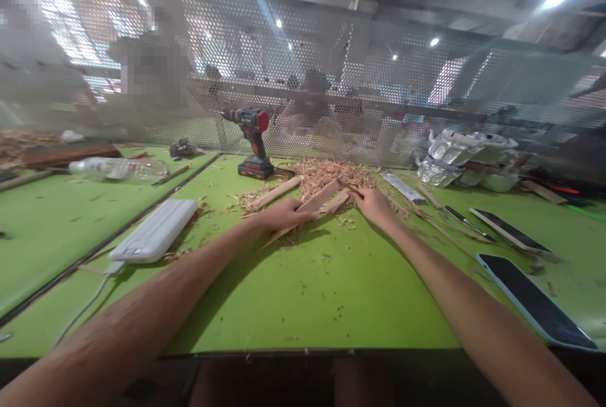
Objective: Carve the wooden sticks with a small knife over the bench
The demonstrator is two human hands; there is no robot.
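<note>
My left hand [286, 214] is closed round a flat wooden strip [322, 195] that slants up to the right over the green table. Just right of the strip's far end, my right hand [372, 203] is pinched on something thin that I cannot make out. Below that end, between the hands, lies a short wooden piece [337, 202]. A heap of wood shavings [326, 173] spreads behind both hands. Another wooden strip [277, 193] rests on the shavings beyond my left hand.
A cordless drill [255, 142] stands behind the left hand. On the left are a white power bank [154, 230] with a cable and a plastic bottle [118, 168]. Phones [534, 300], a metal ruler [402, 187] and foil-wrapped objects [466, 158] lie right. Perforated metal panels stand behind.
</note>
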